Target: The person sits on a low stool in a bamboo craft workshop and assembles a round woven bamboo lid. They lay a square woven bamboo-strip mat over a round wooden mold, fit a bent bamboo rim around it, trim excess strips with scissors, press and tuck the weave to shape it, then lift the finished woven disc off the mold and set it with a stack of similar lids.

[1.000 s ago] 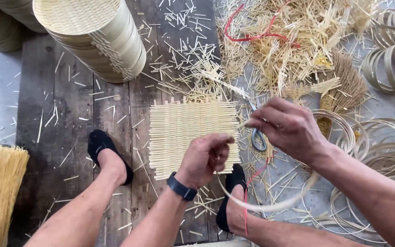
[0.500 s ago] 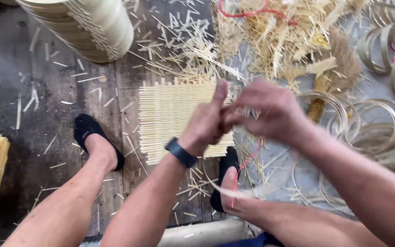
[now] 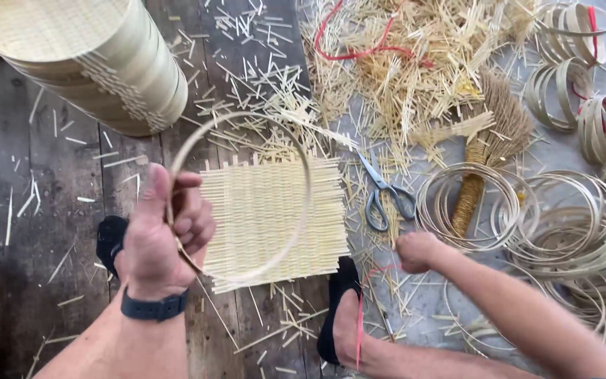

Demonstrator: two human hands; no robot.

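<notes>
scissors [image 3: 386,193] beside mat [image 3: 275,217], coils [image 3: 569,231] right

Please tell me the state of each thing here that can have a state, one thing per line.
left hand: closed around the bamboo hoop
bamboo hoop: bent into a ring, held above the woven mat
woven mat: lying flat, edges untrimmed
right hand: fisted, low by the floor
scissors: lying slightly open

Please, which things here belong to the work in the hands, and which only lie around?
In use:
left hand gripping the bamboo hoop
woven mat under the hoop
right hand, closed, low beside the mat

Lying about:
scissors
small broom
stacked woven trays
coiled hoops
loose slivers
</notes>
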